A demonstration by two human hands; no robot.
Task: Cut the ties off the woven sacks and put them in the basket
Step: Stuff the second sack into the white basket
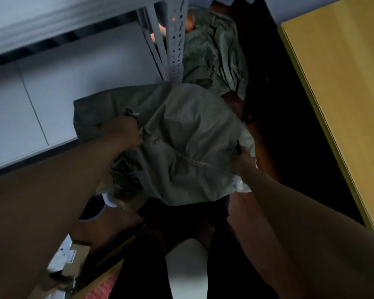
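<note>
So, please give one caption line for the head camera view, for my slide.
Left hand and right hand grip a grey-green woven sack at opposite sides, beside a metal rack post.

The sack (181, 137) is grey-green woven plastic cloth, matt and creased, with a stitched seam of pale thread near one end. A second sack (214, 55) behind it has the same crinkled weave. The shelf post (175, 39) is painted metal, pale grey and punched with slots. The board (341, 93) at the right looks like smooth yellowish wood with a faint sheen. The boxes (73, 257) are dull brown cardboard bearing paper labels.
</note>
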